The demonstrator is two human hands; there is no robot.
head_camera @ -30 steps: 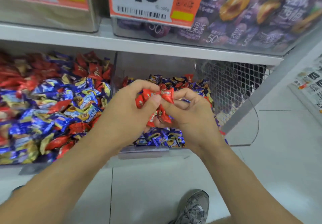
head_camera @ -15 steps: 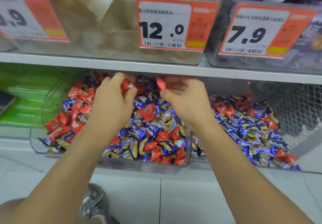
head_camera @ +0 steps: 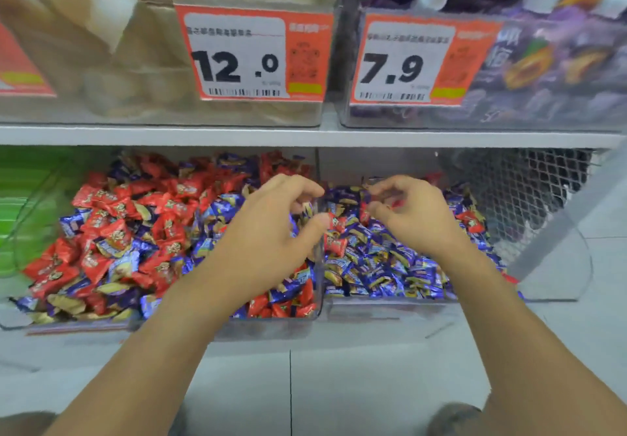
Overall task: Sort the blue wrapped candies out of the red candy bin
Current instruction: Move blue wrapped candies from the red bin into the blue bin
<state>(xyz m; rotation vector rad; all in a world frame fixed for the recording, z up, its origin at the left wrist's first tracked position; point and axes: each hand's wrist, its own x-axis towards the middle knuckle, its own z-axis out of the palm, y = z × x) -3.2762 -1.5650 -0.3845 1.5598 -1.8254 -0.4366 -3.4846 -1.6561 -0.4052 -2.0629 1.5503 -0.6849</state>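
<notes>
Two clear bins sit side by side on the lower shelf. The left bin [head_camera: 169,325] holds red wrapped candies [head_camera: 112,205] mixed with blue wrapped candies [head_camera: 217,208]. The right bin [head_camera: 390,308] holds mostly blue candies [head_camera: 383,266] and a few red ones [head_camera: 336,244]. My left hand [head_camera: 268,232] hovers over the divider between the bins, fingers loosely curved, nothing seen in it. My right hand [head_camera: 417,218] is over the right bin with its fingers curled round a red candy [head_camera: 395,203], only a sliver of which shows.
An upper shelf edge [head_camera: 305,137] runs just above the bins, with price tags 12.0 [head_camera: 251,55] and 7.9 [head_camera: 407,62] on clear boxes. A green bin [head_camera: 20,205] stands at the left, wire mesh [head_camera: 522,191] at the right. Tiled floor lies below.
Both hands have shifted right, from over the left bin to the divider and the right bin. My left hand has let go of the red candy it held.
</notes>
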